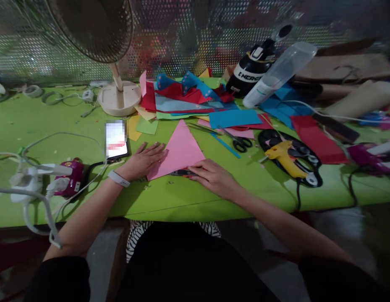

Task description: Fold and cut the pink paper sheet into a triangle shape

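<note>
A pink paper triangle lies on the green table in front of me, its point facing away. My left hand rests palm down on its left side, fingers stretched out and apart. At the lower right corner, my right hand has its fingers together, pinching the near edge of the paper. A dark object with orange parts shows under that edge; most of it is covered, and its kind is unclear. Black-handled scissors and a thin blue paper strip lie beyond my right hand.
A yellow glue gun rests on a black holder at the right. On the left are a phone, a fan and plugs with cables. Coloured paper sheets, a black bottle and a clear bottle stand at the back.
</note>
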`<state>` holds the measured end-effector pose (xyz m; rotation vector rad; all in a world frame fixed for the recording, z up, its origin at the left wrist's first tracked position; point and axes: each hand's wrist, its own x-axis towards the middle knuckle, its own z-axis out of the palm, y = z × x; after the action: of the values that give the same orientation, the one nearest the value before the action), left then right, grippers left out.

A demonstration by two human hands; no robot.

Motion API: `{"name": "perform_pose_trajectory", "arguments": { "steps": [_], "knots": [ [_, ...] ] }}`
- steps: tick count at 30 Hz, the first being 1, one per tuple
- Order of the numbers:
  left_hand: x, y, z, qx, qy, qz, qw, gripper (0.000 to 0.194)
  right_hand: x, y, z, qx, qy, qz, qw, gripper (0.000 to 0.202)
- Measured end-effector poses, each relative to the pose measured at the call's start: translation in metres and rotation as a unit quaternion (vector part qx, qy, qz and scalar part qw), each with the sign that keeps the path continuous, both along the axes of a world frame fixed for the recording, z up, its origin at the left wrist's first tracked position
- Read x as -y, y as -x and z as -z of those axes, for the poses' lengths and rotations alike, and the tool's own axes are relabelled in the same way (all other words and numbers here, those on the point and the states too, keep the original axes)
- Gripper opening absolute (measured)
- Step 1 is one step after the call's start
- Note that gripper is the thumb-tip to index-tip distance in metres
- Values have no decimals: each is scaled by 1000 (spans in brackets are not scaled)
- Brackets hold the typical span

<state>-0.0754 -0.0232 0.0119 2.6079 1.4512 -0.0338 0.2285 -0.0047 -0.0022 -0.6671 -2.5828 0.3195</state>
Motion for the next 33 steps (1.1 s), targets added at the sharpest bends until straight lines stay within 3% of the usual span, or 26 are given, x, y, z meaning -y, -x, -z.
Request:
{"name": "perform_pose_trajectory", "arguments": {
  "steps": [11, 19, 26, 33],
  "knots": [
    [1, 0, 0, -18, -9, 12, 1000, 55, 4, -13, -3, -14, 34, -12, 999, 30],
    [2, 0, -2, -21, 3, 8, 1000, 55, 7, 12, -4, 9, 32, -20, 999, 33],
    [4, -3, -4, -6, 5, -1, 1000, 53, 8, 10, -7, 2, 44, -36, 998, 29],
    [4, -2, -6, -28, 15, 10, 999, 57, 9, 28, -6, 12, 26, -42, 999, 31]
  ]
}}
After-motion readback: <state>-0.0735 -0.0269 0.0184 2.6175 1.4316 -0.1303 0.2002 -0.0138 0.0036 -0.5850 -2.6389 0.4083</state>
